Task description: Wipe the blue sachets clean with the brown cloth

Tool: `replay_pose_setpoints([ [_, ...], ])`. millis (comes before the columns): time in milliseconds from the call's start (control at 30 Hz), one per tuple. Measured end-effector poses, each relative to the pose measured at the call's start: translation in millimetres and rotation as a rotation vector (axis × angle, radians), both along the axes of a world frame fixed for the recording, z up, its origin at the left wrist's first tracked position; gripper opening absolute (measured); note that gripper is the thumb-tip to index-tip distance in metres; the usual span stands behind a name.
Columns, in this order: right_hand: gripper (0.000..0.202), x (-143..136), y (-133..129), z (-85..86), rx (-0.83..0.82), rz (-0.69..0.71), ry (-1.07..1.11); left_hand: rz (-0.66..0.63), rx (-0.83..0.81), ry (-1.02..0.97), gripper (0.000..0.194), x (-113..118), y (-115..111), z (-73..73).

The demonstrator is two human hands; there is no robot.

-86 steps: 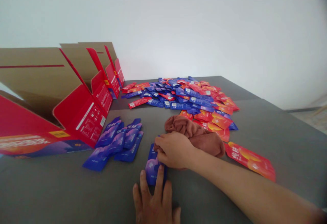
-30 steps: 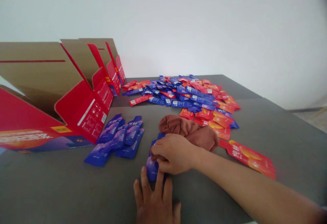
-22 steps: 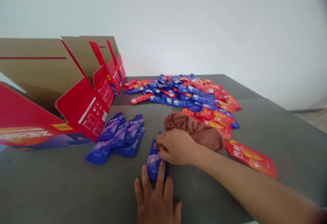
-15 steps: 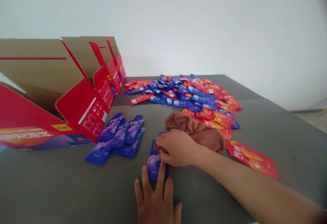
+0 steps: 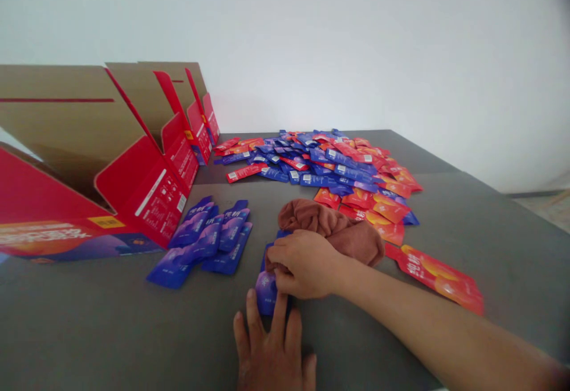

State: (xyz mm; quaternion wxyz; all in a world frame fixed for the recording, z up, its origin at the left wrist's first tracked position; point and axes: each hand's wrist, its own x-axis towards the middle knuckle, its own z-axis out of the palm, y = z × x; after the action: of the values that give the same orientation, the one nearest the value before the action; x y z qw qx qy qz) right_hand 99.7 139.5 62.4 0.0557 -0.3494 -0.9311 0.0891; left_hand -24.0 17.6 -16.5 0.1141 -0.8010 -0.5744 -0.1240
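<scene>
A blue sachet [image 5: 265, 296] lies flat on the grey table in front of me. With fingers spread, my left hand [image 5: 274, 343] presses fingertips on the sachet's near end. My right hand [image 5: 307, 265] is closed on a brown cloth [image 5: 351, 233], and a bunched part of it rests on the sachet's upper half. The rest of the cloth lies crumpled behind and to the right of that hand. Left of the sachet is a small group of blue sachets [image 5: 207, 239], overlapping each other. A single red sachet [image 5: 440, 275] lies right of the cloth.
Red cardboard boxes [image 5: 154, 201] with raised flaps stand in a row on the left. A wide heap of blue and red sachets [image 5: 329, 162] covers the back middle of the grey table [image 5: 111, 325]. Behind it rises a white wall [image 5: 312, 40].
My right hand has slid the cloth slightly left and toward me across the blue sachet. My left hand has stayed nearly in place on the sachet's near end.
</scene>
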Motion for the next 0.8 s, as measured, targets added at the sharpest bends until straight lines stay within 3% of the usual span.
replay_pose_setpoints([
  [233,0.022,0.6,5.0,-2.1,0.033,-0.206,-0.056,-0.012,-0.006,0.001,0.036,-1.0,0.4,2.6],
  [533,0.021,3.5,-0.1,-3.2,-0.01,0.148,0.069,-0.019,0.016,-0.002,0.045,-1.6,0.3,-1.6],
  [800,0.021,0.5,-2.1,-1.5,-0.01,0.075,0.039,-0.018,0.012,0.003,0.046,-1.2,0.7,-1.6],
])
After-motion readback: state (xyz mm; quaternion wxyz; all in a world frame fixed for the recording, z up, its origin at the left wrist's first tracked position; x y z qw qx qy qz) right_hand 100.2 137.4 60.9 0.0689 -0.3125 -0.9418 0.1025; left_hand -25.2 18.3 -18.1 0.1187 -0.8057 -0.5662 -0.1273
